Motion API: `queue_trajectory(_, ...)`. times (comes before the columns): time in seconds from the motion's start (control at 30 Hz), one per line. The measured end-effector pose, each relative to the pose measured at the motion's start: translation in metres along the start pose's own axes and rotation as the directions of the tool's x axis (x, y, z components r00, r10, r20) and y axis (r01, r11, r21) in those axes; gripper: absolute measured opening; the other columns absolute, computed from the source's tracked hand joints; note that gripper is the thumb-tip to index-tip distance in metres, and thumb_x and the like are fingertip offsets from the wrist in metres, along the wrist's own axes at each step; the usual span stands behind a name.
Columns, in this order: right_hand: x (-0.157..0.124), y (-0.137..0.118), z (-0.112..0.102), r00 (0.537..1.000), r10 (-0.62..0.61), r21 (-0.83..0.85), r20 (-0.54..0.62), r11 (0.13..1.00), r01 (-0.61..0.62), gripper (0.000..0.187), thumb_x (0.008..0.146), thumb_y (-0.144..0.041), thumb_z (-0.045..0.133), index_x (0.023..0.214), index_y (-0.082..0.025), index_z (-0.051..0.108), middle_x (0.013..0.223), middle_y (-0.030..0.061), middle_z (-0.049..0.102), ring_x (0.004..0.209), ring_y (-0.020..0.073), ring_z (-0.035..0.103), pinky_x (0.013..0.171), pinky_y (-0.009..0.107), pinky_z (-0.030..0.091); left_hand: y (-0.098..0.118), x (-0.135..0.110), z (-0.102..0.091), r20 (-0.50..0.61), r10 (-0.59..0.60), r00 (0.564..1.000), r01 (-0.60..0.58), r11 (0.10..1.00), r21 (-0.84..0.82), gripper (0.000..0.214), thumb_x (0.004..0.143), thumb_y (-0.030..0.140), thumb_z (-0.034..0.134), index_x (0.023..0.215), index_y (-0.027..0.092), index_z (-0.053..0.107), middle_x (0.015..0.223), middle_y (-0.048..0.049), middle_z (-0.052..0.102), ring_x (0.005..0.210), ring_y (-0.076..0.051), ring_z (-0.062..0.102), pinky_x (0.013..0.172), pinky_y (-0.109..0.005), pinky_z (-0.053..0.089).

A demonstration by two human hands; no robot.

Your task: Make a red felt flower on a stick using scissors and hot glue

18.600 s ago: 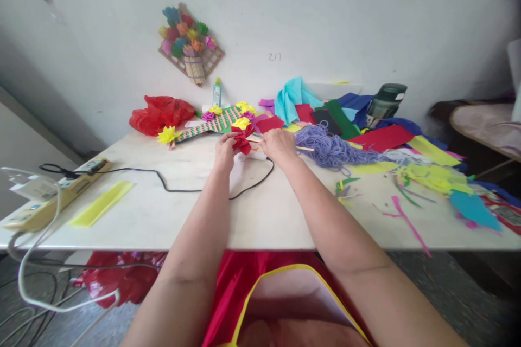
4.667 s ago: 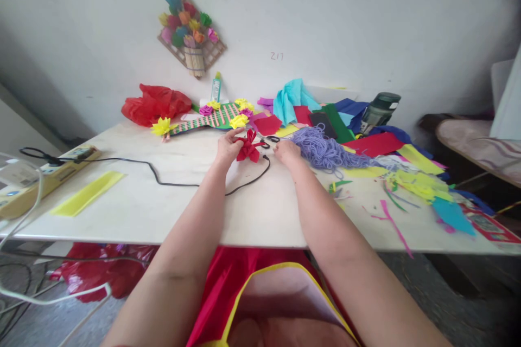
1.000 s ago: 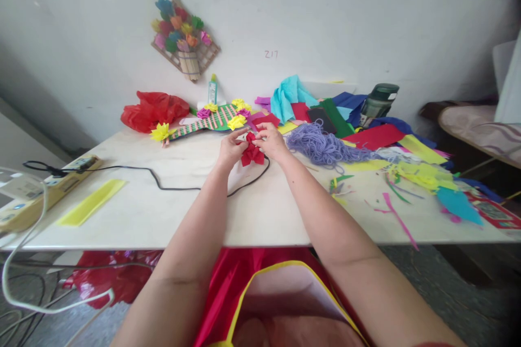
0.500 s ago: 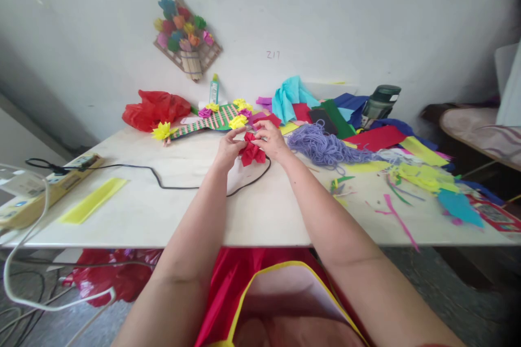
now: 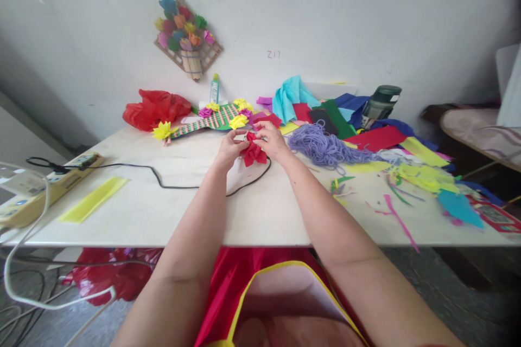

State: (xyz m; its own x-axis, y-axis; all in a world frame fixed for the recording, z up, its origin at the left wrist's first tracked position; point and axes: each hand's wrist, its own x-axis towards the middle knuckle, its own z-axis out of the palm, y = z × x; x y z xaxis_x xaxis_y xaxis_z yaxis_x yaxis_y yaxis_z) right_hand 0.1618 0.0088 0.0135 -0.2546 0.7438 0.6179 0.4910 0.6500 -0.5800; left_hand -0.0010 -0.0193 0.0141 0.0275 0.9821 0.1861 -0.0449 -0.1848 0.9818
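A red paper flower [image 5: 254, 155] with folded petals is held between my two hands above the middle of the table. My left hand [image 5: 232, 147] pinches its left side with thumb and fingers. From the right, my right hand [image 5: 269, 140] grips the upper part of the same flower. Fingers cover some of the petals. Just beyond the hands lies a green guitar-shaped craft [image 5: 207, 122] with pink strips and yellow and purple paper flowers. A black cord [image 5: 183, 187] runs over the table beneath the hands.
Purple yarn [image 5: 319, 145], coloured paper sheets and scraps cover the right side, with a dark green bottle [image 5: 381, 102] behind. At left are a power strip [image 5: 52, 190], a yellow paper strip [image 5: 94, 200] and a red plastic bag [image 5: 157, 110]. A glue bottle [image 5: 214, 89] stands near the wall.
The red flower has turned slightly and shifted a little to the right between the fingers. Both hands keep their grip in nearly the same place.
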Motion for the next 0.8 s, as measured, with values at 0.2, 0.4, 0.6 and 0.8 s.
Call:
queue_trajectory(0.2,0.0002,-0.0012,-0.0005,0.995,0.081,-0.067,0.065,0.995,-0.076,0.011,0.076,-0.014,0.067,0.067,-0.020,0.065,0.134,0.0083,0.062,0.128,0.0274,0.057,0.111,0.048,0.043,-0.0013,0.0000,0.0019,-0.015,0.119,0.993,-0.116,0.985,0.124,0.051,0.061,0.018,0.065,0.111,0.014,0.061,0.052,0.0065,0.058,0.044,-0.009,0.047,0.048,-0.020,0.036)
queue_trajectory(0.4,0.0012,-0.0016,-0.0007,0.992,0.085,-0.081,0.092,0.994,-0.078,0.010,0.073,-0.012,0.069,0.067,-0.020,0.070,0.133,0.0056,0.065,0.127,0.0266,0.059,0.110,0.045,0.045,-0.0010,0.0000,0.0043,-0.041,0.181,0.983,-0.164,0.948,0.272,0.045,0.061,0.014,0.062,0.106,0.016,0.067,0.054,0.0050,0.061,0.047,-0.011,0.052,0.051,-0.022,0.040)
queue_trajectory(0.6,-0.0004,-0.0045,0.0000,0.994,0.096,-0.070,0.050,0.993,-0.092,0.017,0.075,-0.010,0.068,0.061,-0.021,0.068,0.129,0.0042,0.068,0.123,0.0253,0.062,0.108,0.043,0.047,-0.0003,0.0000,0.0049,-0.004,0.176,0.984,-0.169,0.952,0.257,0.046,0.061,0.013,0.061,0.106,0.017,0.067,0.054,0.0053,0.061,0.047,-0.011,0.053,0.052,-0.021,0.041)
queue_trajectory(0.8,-0.0001,-0.0040,0.0018,0.997,0.083,-0.022,0.004,0.996,-0.083,0.018,0.075,-0.009,0.067,0.061,-0.020,0.068,0.128,0.0061,0.068,0.123,0.0244,0.062,0.109,0.041,0.047,0.0010,-0.0005,0.0043,0.036,0.134,0.990,-0.138,0.979,0.151,0.047,0.061,0.014,0.059,0.108,0.014,0.064,0.047,0.0086,0.053,0.040,-0.008,0.041,0.046,-0.020,0.031)
